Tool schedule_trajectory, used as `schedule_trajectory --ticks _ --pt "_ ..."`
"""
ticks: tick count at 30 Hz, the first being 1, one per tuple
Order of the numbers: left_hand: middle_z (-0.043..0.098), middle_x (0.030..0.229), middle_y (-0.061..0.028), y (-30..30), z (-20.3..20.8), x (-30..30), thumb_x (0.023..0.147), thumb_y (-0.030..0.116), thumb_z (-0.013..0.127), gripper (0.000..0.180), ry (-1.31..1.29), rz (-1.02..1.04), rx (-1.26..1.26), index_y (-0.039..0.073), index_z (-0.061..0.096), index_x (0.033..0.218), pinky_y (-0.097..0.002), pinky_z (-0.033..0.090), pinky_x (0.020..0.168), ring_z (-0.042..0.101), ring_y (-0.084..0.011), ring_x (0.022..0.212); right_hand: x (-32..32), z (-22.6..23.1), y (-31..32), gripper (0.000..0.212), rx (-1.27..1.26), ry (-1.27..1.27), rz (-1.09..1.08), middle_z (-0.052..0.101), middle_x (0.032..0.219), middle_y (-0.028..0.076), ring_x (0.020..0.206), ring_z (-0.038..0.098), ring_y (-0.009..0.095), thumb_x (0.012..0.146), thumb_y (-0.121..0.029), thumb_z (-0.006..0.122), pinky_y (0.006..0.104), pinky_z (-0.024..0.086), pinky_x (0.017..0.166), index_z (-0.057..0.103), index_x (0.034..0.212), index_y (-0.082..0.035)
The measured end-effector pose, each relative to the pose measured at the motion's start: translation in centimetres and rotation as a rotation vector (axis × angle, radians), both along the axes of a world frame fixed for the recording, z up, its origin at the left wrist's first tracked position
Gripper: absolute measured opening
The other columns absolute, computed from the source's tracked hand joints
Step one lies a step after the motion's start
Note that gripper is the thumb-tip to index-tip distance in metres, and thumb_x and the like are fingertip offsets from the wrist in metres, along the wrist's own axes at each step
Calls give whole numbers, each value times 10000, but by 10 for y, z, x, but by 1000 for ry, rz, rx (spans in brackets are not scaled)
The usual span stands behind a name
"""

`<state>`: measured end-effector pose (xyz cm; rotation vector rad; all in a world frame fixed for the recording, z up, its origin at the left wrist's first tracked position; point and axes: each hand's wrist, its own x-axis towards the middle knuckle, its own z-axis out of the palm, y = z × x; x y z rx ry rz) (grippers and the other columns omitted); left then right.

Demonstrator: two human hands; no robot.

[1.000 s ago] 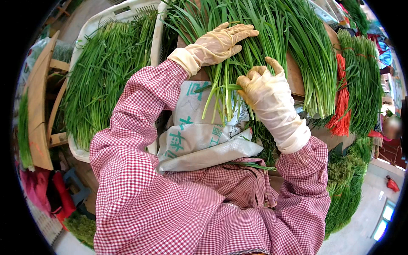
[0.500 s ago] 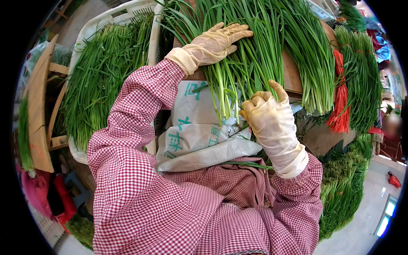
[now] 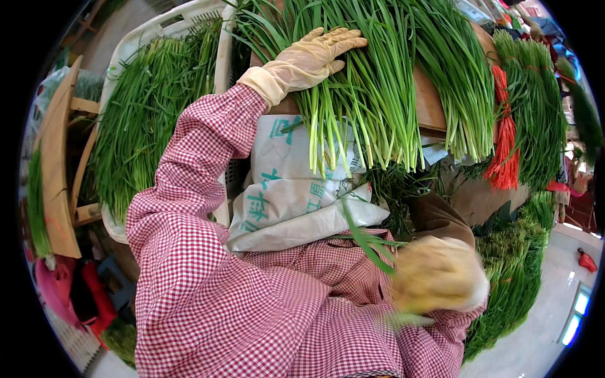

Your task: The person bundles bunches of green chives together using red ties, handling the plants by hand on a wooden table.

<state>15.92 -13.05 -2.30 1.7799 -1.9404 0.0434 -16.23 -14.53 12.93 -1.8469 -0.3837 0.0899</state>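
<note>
My left hand point(image 3: 305, 63), in a pale rubber glove, lies flat with its fingers stretched out over a loose pile of garlic chives point(image 3: 384, 107) on a wooden board. The pile's pale stem ends hang over the board's near edge. Low at the right, close to my checked sleeve, my right hand point(image 3: 441, 274) is gloved too and smeared by motion. A few loose chive leaves point(image 3: 365, 246) stick out from its left side, and a pale stalk end shows below it. The fingers look closed round them, though blur hides the detail. A white woven sack point(image 3: 283, 195) covers my lap.
A white plastic crate point(image 3: 113, 82) heaped with chives stands at the left. A second loose pile point(image 3: 463, 94) lies further right on the board, beside hanging red ties point(image 3: 503, 138) and a tied bundle point(image 3: 535, 107). More chives point(image 3: 510, 271) are stacked at the lower right.
My right hand has swung from the stem ends down and right toward my body, with chive leaves in it. The stem ends now hang more evenly. My left hand has hardly moved.
</note>
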Motion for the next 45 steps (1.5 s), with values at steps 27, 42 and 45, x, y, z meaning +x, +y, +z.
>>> schedule_trajectory --ticks 27,42,45 --pt "580 1058 -124 117 26 -97 814 184 604 531 1880 213 262 -9 376 1253 -296 460 837 579 -215 947 63 -124 26 327 555 520 -970 634 828 88 712 571 125 884 -289 525 248 458 679 580 978 20" --pt "614 931 -76 100 10 -105 846 241 574 336 2049 220 355 11 536 1088 -264 493 631 597 -125 703 68 -54 23 221 -553 44 -918 614 730 88 617 602 242 802 -256 592 322 464 520 593 869 -46" --pt "596 819 -47 96 6 -106 826 195 603 289 2128 169 287 24 524 1044 -279 505 607 599 -139 677 98 -63 9 199 -867 90 -888 608 738 86 624 594 264 784 -256 604 340 461 541 605 874 -78"
